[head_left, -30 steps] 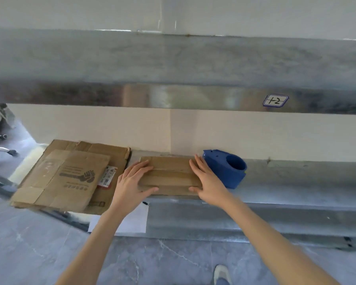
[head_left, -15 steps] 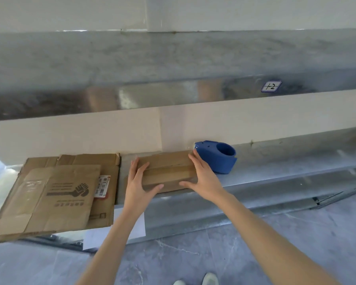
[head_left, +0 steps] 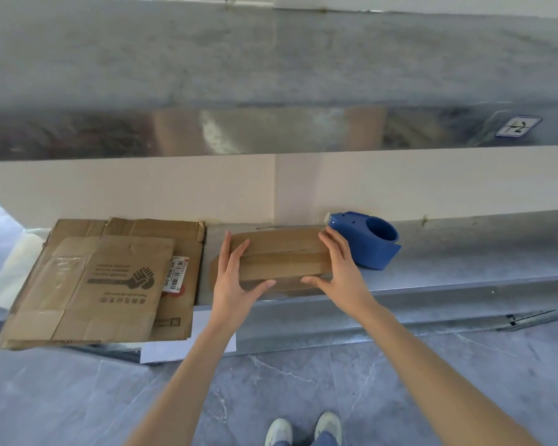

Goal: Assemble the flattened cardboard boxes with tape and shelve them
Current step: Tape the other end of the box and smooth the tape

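A small taped cardboard box (head_left: 284, 262) lies on the lower metal shelf (head_left: 464, 265), against the back wall. My left hand (head_left: 236, 284) holds its left end, fingers spread over the top and thumb at the front face. My right hand (head_left: 345, 278) holds the right end the same way. A stack of flattened cardboard boxes (head_left: 103, 281) lies on the shelf just left of the box, overhanging the front edge. A blue tape dispenser (head_left: 368, 243) sits right of the box, close behind my right hand.
An upper metal shelf (head_left: 271, 75) juts out overhead, with a small label (head_left: 517, 126) on its front edge. A white paper sheet (head_left: 165, 349) pokes out under the cardboard stack. My shoes (head_left: 303, 429) stand on the grey floor below.
Both hands have shifted from lying on the box's top to its two ends, with thumbs at the front. The camera view has moved; the box stays by the dispenser.
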The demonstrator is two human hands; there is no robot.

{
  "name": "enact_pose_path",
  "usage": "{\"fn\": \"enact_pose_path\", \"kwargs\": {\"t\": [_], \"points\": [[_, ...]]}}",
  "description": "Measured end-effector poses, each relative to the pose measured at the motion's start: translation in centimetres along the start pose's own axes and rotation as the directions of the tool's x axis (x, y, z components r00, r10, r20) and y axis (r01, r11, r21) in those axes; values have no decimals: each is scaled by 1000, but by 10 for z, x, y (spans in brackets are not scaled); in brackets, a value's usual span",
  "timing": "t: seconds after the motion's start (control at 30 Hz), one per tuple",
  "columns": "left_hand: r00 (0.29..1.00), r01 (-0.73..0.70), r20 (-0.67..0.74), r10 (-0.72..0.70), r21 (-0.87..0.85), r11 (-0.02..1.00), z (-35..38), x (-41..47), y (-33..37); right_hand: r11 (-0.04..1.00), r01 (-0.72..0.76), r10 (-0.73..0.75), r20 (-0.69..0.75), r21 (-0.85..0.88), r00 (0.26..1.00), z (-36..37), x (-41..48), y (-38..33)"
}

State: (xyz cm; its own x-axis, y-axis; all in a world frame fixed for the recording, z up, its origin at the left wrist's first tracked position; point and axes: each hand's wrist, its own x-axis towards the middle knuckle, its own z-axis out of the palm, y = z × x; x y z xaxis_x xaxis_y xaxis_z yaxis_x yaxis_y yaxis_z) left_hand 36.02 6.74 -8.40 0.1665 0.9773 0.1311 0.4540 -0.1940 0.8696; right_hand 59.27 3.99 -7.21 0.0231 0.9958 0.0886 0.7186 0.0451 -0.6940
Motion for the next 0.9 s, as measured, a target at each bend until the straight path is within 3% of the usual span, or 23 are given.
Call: {"fn": "enact_pose_path", "kwargs": {"t": [0.37,0.67,0.9], "points": [[999,10,-32,-12,-34,999,4,3,-2,995,-2,7,-47,103,999,10,-1,8],[999,24,-44,-25,-34,999,1,-4,-1,947,-81,104,-60,309,993,9,-10,7],[972,216,-48,-232,-221,951,-8,-24,-13,897,-177,216,-52,405,975,12,-35,22]]}}
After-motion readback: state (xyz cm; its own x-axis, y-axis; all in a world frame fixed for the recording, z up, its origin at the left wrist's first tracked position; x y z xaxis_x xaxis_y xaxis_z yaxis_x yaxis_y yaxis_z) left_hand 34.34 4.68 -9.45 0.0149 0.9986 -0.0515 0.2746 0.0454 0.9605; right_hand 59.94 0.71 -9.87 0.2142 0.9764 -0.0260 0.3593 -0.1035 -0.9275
